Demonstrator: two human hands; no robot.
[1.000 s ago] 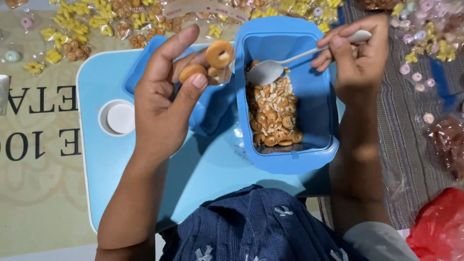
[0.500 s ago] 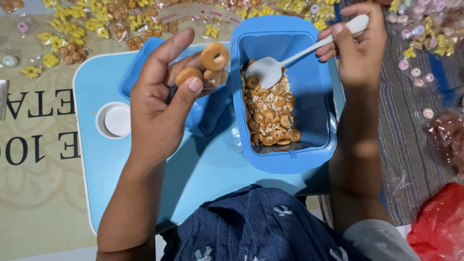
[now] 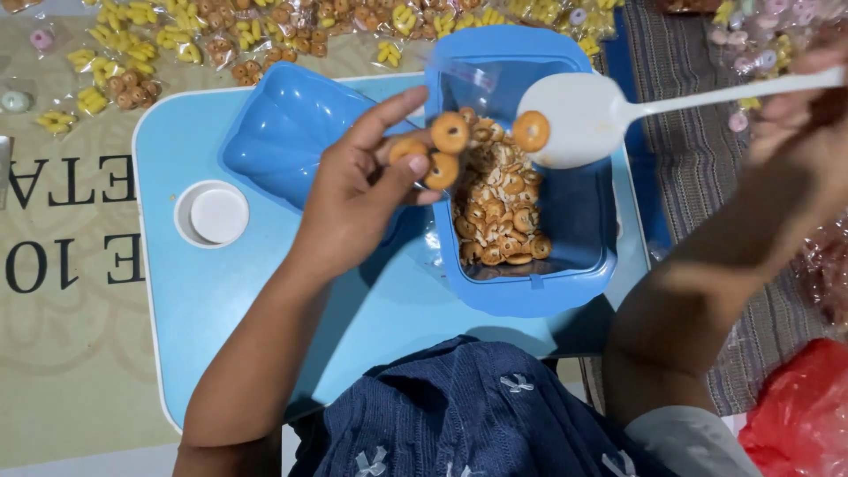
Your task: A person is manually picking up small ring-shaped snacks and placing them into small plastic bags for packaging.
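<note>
My left hand [image 3: 358,190] holds a small clear bag with a few ring-shaped biscuits [image 3: 435,150] in it, just left of a blue box [image 3: 530,287]. The box holds a heap of the same brown ring biscuits [image 3: 496,216]. My right hand [image 3: 808,115], blurred at the right edge, grips the handle of a white spoon [image 3: 574,119]. The spoon's bowl hangs over the box with one ring biscuit [image 3: 531,131] at its left edge, close to the bag.
The box and its blue lid [image 3: 287,137] lie on a light blue lap table [image 3: 221,291] with a round white cup recess [image 3: 216,215]. Several filled clear packets of snacks [image 3: 177,44] lie on the mat beyond. A red plastic bag [image 3: 799,415] sits at lower right.
The spoon has lifted out of the box with a biscuit and come up beside the bag. My left hand has shifted right, toward the box.
</note>
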